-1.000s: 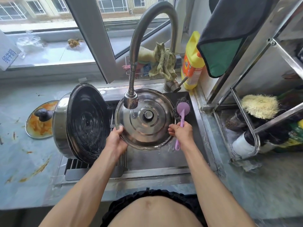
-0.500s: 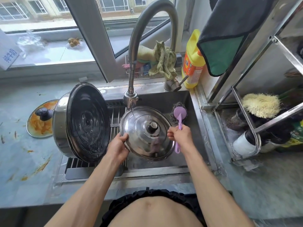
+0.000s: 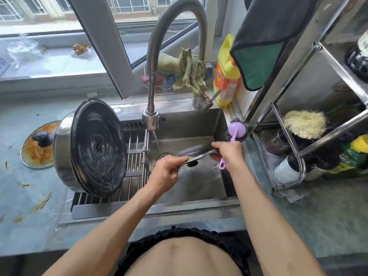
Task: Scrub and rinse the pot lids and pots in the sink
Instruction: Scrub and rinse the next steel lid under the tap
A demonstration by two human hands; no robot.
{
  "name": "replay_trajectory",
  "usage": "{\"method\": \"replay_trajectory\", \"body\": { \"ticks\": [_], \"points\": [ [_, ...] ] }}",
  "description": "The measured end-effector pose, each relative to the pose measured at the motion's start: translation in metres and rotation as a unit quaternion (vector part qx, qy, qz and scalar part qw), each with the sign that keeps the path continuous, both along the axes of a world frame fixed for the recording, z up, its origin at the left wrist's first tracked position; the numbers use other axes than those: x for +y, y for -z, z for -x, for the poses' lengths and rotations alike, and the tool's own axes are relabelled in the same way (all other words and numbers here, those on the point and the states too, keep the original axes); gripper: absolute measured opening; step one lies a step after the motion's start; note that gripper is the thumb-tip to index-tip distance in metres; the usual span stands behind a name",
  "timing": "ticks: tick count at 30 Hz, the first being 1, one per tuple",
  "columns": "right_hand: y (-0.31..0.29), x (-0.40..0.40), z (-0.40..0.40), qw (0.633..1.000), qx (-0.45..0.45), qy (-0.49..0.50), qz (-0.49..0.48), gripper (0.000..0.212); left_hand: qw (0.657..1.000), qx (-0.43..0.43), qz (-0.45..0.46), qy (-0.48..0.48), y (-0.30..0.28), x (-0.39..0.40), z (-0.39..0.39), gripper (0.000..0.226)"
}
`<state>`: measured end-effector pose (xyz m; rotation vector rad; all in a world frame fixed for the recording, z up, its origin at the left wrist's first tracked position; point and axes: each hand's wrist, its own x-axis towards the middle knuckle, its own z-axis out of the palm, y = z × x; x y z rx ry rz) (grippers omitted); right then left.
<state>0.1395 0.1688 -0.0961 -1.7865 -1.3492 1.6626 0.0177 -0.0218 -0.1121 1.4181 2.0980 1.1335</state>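
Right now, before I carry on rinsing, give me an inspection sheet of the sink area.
Surface: countertop is wet, with orange food smears at left.
Job's things: steel lid is tipped near flat over the sink, knob down; thin stream runs from the faucet. Large pot stands on its side on the drain rack, with a dark lid in its mouth. Glass lid with orange residue lies on the counter.
Clutter: detergent bottle, rags, yellow brush on the shelf rack.
Hands: left hand grips the lid's rim; right hand holds the opposite rim plus a purple scrubber.
Cables: nothing seen.
Surroundings: window behind, dark cloth hanging at right.
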Motion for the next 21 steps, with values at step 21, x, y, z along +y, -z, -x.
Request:
{"method": "replay_trajectory", "body": {
  "ticks": [21],
  "points": [
    [0.047, -0.049, 0.029, 0.99, 0.066, 0.009, 0.125, 0.034, 0.845, -0.374, -0.03, -0.381, -0.039, -0.034, 0.063, 0.067]
  ]
}}
